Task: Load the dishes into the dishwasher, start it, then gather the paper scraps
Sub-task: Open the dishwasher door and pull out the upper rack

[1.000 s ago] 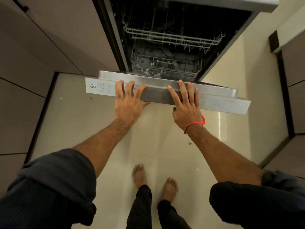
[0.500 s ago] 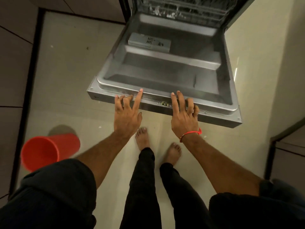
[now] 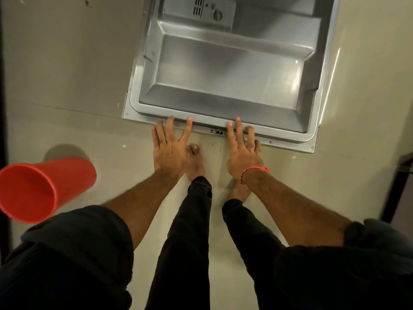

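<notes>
The dishwasher door (image 3: pixel 223 70) lies flat and fully open, its steel inner panel facing up. The detergent dispenser (image 3: pixel 201 10) is at the top edge of the view. My left hand (image 3: pixel 169 151) and my right hand (image 3: pixel 243 155), with a red thread on the wrist, are spread flat, fingertips resting on the door's near rim on either side of the latch (image 3: pixel 219 131). Neither hand holds anything. Small white paper scraps (image 3: pixel 123 145) lie on the floor near the door. The racks and any dishes are out of view.
A red plastic bin (image 3: pixel 38 189) stands on the pale tiled floor (image 3: pixel 67 74) to my left. My bare feet (image 3: pixel 195 162) are just under the door's near rim. Dark cabinet edges run along the far left (image 3: pixel 3 86) and the right (image 3: pixel 400 186).
The door has swung from half open down to flat, with both hands following its rim. My view has tipped downward, so the racks have left the frame and the red bin has come in.
</notes>
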### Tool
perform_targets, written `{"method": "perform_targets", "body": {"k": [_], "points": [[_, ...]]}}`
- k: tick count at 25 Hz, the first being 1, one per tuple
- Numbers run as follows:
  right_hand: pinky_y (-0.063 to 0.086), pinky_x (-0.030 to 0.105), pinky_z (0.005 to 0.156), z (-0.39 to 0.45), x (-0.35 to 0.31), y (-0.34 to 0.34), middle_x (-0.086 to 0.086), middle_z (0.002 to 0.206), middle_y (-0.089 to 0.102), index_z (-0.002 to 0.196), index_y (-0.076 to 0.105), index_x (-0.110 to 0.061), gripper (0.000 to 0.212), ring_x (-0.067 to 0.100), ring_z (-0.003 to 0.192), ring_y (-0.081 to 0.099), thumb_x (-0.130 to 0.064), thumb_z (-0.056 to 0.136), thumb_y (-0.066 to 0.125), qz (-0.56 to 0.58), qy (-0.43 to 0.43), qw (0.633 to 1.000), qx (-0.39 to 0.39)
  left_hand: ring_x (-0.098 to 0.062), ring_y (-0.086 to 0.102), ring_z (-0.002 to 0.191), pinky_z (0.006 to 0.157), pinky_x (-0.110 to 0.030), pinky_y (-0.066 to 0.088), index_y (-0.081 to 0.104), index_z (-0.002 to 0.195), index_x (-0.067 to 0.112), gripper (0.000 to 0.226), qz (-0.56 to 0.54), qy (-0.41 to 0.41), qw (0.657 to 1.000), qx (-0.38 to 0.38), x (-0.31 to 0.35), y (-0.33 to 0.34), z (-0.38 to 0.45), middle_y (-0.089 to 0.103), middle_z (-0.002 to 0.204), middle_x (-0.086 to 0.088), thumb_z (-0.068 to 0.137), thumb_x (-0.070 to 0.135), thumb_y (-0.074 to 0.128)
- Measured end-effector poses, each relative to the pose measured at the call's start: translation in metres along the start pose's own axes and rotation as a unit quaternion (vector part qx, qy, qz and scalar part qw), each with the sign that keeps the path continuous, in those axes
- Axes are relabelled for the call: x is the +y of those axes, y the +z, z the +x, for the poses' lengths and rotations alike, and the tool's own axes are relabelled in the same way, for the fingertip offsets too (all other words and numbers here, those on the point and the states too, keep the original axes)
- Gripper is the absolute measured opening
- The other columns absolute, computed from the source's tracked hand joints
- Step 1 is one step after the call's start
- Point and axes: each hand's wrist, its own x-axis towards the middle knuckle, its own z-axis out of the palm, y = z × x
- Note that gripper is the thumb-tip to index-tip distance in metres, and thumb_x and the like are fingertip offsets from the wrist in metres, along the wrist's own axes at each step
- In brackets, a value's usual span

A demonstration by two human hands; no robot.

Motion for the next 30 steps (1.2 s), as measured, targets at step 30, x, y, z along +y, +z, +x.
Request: {"method": "perform_targets", "body": {"k": [30], "points": [[0.029, 0.039, 0.119, 0.065, 0.006, -0.083, 0.006, 0.162, 0.020, 0.158, 0.012, -0.025, 0.077, 0.027, 0.145, 0.032, -0.007, 0.094, 0.051, 0.391, 0.091, 0.916, 0.012, -0.040, -0.006, 0.155, 0.119, -0.067, 0.003, -0.012, 0.159, 0.034, 0.097, -0.054, 0.097, 0.989, -0.098, -0.012, -0.067, 0.097, -0.026, 0.165, -0.010, 0.095, 0.046, 0.061]]}}
